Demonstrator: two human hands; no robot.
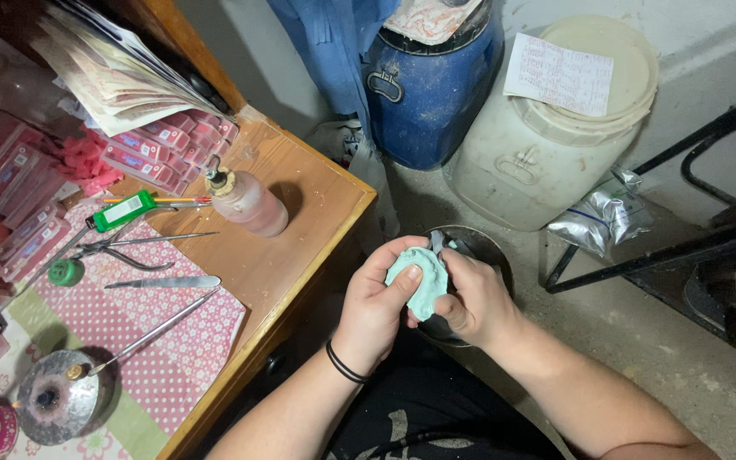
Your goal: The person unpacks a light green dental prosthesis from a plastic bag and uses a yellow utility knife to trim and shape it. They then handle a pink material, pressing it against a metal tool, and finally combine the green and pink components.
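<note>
Cradling a pale green, curved lump of soft putty (416, 281) in the left hand (374, 307), the right hand (470, 298) pinches its edge. Both grips are closed on it, above a dark round bowl (479, 247); even, gentle thumb pressure probably keeps its shape.

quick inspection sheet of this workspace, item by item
surface: wooden desk with a pink dotted mat on it
job's things: pale green lump held over a dark bowl on the floor
clutter: metal hand tools, pink liquid bottle, pink flat boxes, papers
hands: left hand and right hand both grip the lump
cables: nothing seen
surroundings: blue barrel, white lidded bucket, foil bag, black metal frame, concrete floor
</note>
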